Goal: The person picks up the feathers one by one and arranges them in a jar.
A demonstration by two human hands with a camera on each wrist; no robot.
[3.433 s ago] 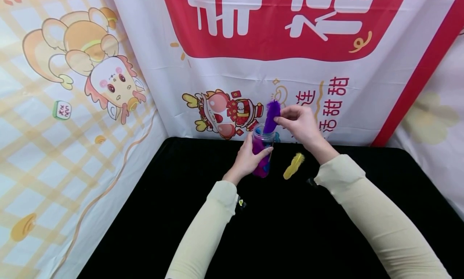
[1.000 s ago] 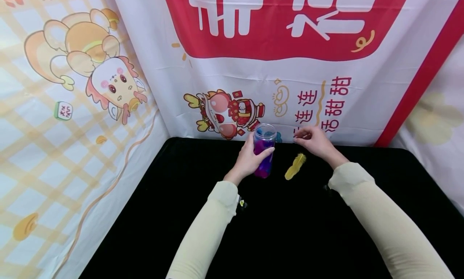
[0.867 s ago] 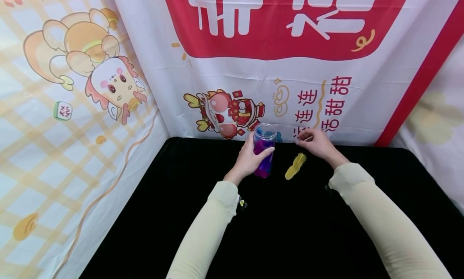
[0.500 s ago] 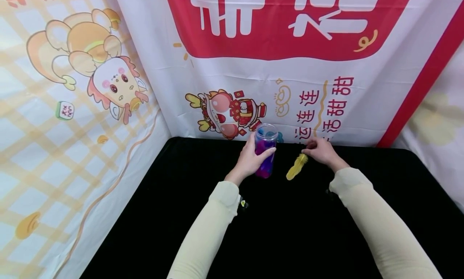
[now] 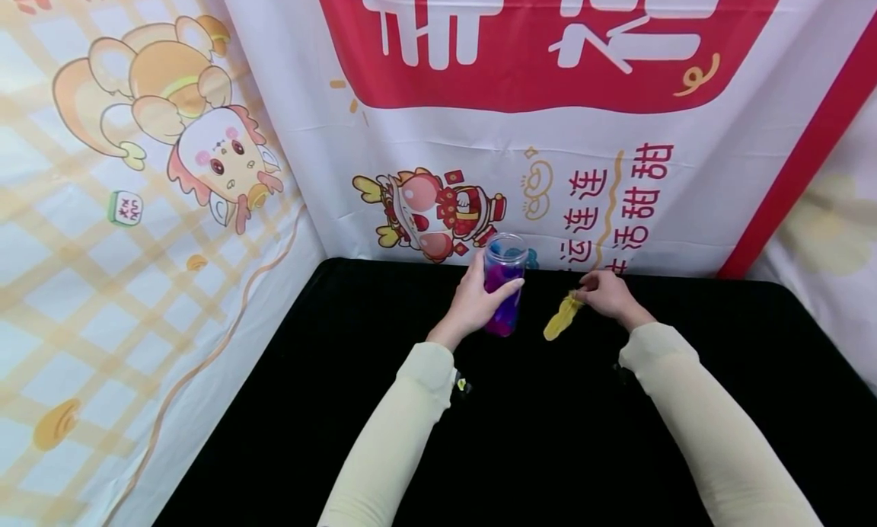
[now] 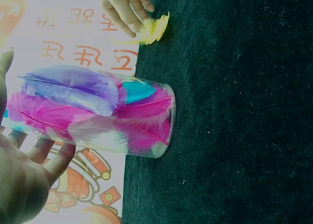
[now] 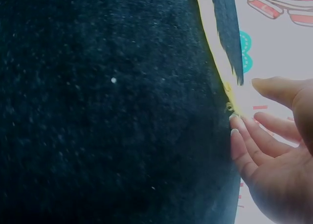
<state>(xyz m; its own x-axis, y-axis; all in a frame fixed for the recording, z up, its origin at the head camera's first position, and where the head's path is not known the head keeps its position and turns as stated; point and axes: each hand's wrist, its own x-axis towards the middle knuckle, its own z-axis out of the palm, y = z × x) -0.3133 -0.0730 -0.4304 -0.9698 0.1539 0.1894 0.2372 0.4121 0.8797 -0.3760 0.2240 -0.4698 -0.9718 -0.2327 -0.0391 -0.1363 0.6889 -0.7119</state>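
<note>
My left hand (image 5: 475, 298) grips a clear jar (image 6: 168, 121) around its side, upright at the back of the black table. Purple, magenta and blue feathers (image 6: 73, 89) fill it, and its mouth has no lid. To its right a yellow feather (image 5: 562, 319) lies on the black cloth. My right hand (image 5: 606, 293) is at the feather's far end. In the right wrist view its fingertips (image 7: 236, 131) meet the feather's fluffy tip, while the thumb stays apart from them.
The black table (image 5: 534, 435) ends at a white printed banner (image 5: 308, 131) just behind the jar. A patterned cloth wall (image 5: 89, 283) rises along the left side.
The right hand earlier held a purple feather at the jar's mouth; that feather went into the jar. The hand then moved right and down to the yellow feather. The left hand kept its grip.
</note>
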